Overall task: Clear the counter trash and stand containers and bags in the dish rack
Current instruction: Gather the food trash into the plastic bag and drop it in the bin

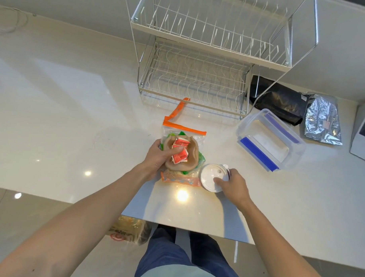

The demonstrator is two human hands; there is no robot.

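While the dish rack [196,76] at the back of the counter [64,113] sits with both tiers bare, it's the trash-gathering step that looks to be in hand. A crumpled brown paper wad [180,157] with red-and-white sauce packets [179,151] bundled in it is gripped by the left hand [159,156], thumb pressed over the packets, right on top of a zip bag with an orange seal [184,128]. A white-lidded cup [213,177] just beside it is grasped from the side by the right hand [232,185], fingers curled round the rim.

Nothing has been stood in the rack yet. A clear container with blue clips [270,139] is lying to the right, with a black bag [282,100] and a silver foil bag [323,122] further back, all flat on the counter.

Next, both handfuls would probably need to be lifted clear and carried off to a bin, which can't be seen for sure, though a bag on the floor [128,229] might be it
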